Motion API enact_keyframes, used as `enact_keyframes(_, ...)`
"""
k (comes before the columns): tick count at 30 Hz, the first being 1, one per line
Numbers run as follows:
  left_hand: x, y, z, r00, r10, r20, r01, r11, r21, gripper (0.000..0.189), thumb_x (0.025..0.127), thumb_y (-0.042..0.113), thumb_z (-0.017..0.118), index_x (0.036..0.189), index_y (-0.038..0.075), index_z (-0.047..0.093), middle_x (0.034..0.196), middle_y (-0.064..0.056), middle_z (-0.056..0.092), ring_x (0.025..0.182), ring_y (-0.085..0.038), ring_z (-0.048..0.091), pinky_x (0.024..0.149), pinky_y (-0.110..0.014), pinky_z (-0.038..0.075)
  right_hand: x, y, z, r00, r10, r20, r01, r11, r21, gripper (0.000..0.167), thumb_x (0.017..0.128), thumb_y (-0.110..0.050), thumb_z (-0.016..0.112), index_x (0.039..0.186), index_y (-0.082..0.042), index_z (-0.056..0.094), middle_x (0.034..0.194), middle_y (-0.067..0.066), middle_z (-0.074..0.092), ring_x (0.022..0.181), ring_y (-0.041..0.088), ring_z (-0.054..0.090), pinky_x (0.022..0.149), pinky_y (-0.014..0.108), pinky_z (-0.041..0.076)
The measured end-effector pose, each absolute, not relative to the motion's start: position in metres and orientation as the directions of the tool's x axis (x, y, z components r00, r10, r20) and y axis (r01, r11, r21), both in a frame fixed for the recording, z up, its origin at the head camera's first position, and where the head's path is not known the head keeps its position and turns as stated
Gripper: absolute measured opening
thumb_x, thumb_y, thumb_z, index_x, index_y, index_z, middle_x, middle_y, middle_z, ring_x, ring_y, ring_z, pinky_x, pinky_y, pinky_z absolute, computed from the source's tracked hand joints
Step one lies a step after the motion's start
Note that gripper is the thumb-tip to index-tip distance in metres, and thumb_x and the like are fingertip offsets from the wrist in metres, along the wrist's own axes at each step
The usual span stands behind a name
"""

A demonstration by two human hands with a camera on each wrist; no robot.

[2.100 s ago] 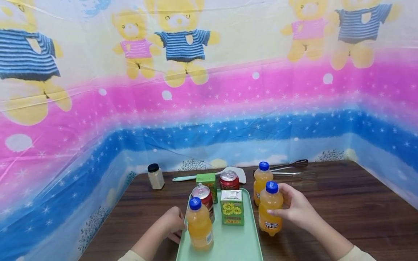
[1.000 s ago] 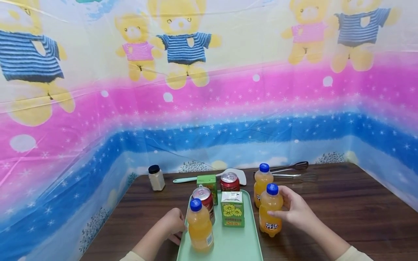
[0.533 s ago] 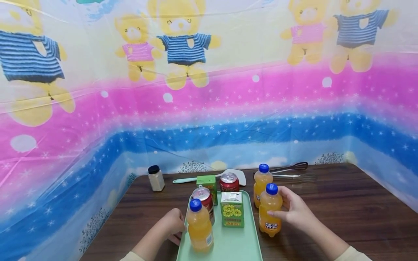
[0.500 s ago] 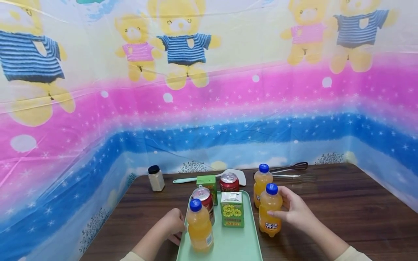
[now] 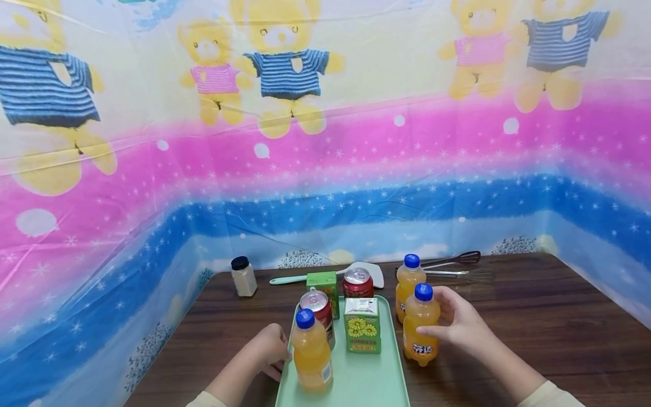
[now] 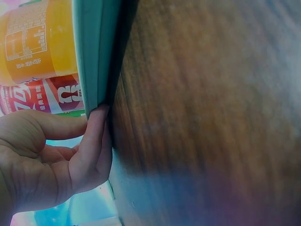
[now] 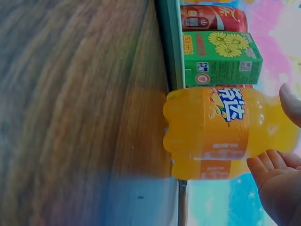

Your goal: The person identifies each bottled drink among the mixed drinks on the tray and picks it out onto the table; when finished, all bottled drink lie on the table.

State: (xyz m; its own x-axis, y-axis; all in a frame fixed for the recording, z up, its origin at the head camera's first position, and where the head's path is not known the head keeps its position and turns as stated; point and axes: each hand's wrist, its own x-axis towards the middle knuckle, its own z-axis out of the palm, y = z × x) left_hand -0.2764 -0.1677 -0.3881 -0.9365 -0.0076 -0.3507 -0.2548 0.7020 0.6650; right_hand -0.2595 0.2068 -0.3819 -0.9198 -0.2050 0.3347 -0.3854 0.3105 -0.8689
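Observation:
My left hand [image 5: 272, 349] pinches the left rim of the light green tray [image 5: 363, 387]; the left wrist view shows thumb above and fingers against the tray's side. My right hand [image 5: 461, 321] grips an orange soda bottle [image 5: 421, 333] with a blue cap, upright just right of the tray. Whether its base touches the table is unclear. Behind it stands a second orange soda bottle [image 5: 409, 280]. On the tray are another orange soda bottle [image 5: 311, 359] at the front left, a red soda can [image 5: 324, 316] partly hidden behind it, and a green drink carton [image 5: 362, 330].
Toward the tray's far end are another green carton [image 5: 321, 282] and a red can [image 5: 357, 285]. Farther back lie a spatula [image 5: 287, 279] and whisks [image 5: 460, 259]. A jar with a black lid [image 5: 244, 277] stands at the left on the wooden table [image 5: 529, 316].
My right hand and the orange soda bottle in it have shifted up very slightly in the head view. The left hand, the tray and its load keep their places.

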Motion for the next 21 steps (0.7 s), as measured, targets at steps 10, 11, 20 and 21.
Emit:
enact_keyframes(10,-0.277,-0.167,-0.388,-0.936,-0.012,-0.352,-0.26,0.7,0.666,0.011,0.085,-0.01,0.058,0.086,-0.003,0.05,0.077,-0.015,0.056,0.065,-0.025,0.061,0.051,-0.037,0.058,-0.257,0.226,-0.379,-0.894,-0.211,0.396,-0.446,0.316,-0.837,0.06,0.072,-0.014,0.081,0.121,0.0,0.05,0.116,0.015,0.058,0.105,0.022,0.058,0.089,0.034,0.052)
enact_keyframes(11,-0.277,-0.167,-0.388,-0.936,-0.015,-0.353,-0.262,0.699,0.666,0.011,0.085,-0.01,0.058,0.087,-0.003,0.05,0.077,-0.015,0.056,0.065,-0.025,0.061,0.051,-0.037,0.058,-0.256,0.229,-0.379,-0.889,-0.216,0.403,-0.453,0.302,-0.839,0.059,0.073,-0.013,0.081,0.122,0.0,0.05,0.117,0.016,0.058,0.104,0.02,0.059,0.089,0.034,0.052)
enact_keyframes(20,-0.277,-0.166,-0.389,-0.935,-0.021,-0.355,-0.269,0.695,0.667,0.011,0.084,-0.01,0.058,0.088,-0.003,0.05,0.078,-0.015,0.056,0.066,-0.026,0.06,0.052,-0.038,0.058,-0.251,0.261,-0.38,-0.845,-0.187,0.502,-0.535,0.304,-0.788,0.055,0.073,-0.005,0.079,0.12,0.003,0.051,0.114,0.021,0.061,0.1,0.019,0.062,0.082,0.025,0.053)
enact_keyframes(21,-0.277,-0.166,-0.389,-0.935,-0.023,-0.354,-0.269,0.694,0.668,0.012,0.084,-0.011,0.058,0.087,-0.003,0.05,0.078,-0.015,0.055,0.066,-0.026,0.06,0.052,-0.038,0.058,-0.25,0.264,-0.38,-0.846,-0.177,0.504,-0.534,0.312,-0.786,0.055,0.073,-0.005,0.079,0.12,0.003,0.051,0.113,0.019,0.061,0.1,0.019,0.062,0.082,0.023,0.053)
